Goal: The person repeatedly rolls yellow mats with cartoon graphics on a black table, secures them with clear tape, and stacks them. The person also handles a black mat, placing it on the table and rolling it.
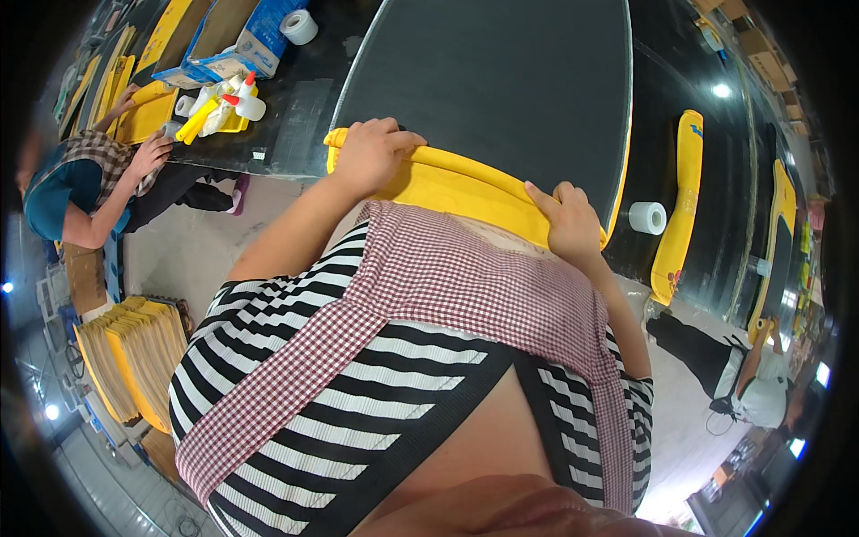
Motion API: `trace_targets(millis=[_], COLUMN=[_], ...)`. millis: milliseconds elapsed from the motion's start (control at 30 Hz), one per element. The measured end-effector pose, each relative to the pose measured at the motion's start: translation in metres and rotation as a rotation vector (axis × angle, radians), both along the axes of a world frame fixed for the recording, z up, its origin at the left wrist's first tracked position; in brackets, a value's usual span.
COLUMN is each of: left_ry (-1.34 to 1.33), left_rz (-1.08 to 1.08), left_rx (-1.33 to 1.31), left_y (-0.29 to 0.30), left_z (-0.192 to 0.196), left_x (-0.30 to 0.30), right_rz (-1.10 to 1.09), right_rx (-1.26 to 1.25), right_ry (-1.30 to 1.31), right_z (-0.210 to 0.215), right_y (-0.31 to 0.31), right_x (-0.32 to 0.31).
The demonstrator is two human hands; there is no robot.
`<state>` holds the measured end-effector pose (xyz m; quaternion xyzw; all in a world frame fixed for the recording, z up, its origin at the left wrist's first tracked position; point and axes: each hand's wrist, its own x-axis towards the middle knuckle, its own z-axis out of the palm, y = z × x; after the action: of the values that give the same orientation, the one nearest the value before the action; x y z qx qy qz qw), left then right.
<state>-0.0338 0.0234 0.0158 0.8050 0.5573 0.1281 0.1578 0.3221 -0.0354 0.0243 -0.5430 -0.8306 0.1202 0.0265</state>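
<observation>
A wide sheet (492, 80), dark grey-black on its upper face, lies on the black table in front of me. Its near end is turned over into a yellow roll (465, 174) along the table's front edge, close to my apron. My left hand (371, 159) is closed over the roll near its left end, fingers curled on top. Toward the right end, my right hand (573, 222) grips the same roll, thumb pointing left along it. The undersides of both hands' grips are hidden.
A long yellow roll (682, 201) and a white tape roll (647, 217) lie to the right. Back left are another tape roll (299, 28), a blue box (259, 40) and glue bottles (247, 106). Co-workers stand left (67, 192) and right (761, 385); yellow stacks (134, 358) stand lower left.
</observation>
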Motion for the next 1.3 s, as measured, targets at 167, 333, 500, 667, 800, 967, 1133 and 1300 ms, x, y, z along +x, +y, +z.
trace_targets(millis=[167, 333, 500, 667, 800, 967, 1133, 1300], left_ry=[-0.052, 0.158, 0.184, 0.115, 0.047, 0.042, 0.186, 0.238], left_rz=[0.183, 0.227, 0.299, 0.18, 0.042, 0.126, 0.21, 0.173], left_rx=[-0.234, -0.195, -0.326, -0.39, -0.193, -0.146, -0.252, -0.191], left_y=[0.015, 0.019, 0.023, 0.025, 0.02, 0.018, 0.023, 0.025], left_z=[0.014, 0.023, 0.039, 0.041, 0.007, 0.012, 0.026, 0.023], left_x=[0.003, 0.0, 0.002, -0.007, -0.037, -0.031, -0.027, -0.029], right_rz=[-0.178, -0.342, -0.341, -0.225, -0.152, -0.02, 0.065, 0.051], right_rx=[-0.183, -0.035, -0.018, 0.122, 0.211, 0.311, 0.33, 0.309], right_ry=[0.18, 0.278, 0.168, 0.276, 0.359, 0.337, 0.181, 0.118], right_z=[0.01, -0.001, -0.005, -0.022, -0.025, -0.038, -0.022, -0.008], right_y=[0.02, 0.022, 0.018, 0.015, 0.013, 0.011, -0.003, -0.011], right_x=[0.004, 0.011, 0.014, 0.03, 0.035, 0.046, 0.047, 0.05])
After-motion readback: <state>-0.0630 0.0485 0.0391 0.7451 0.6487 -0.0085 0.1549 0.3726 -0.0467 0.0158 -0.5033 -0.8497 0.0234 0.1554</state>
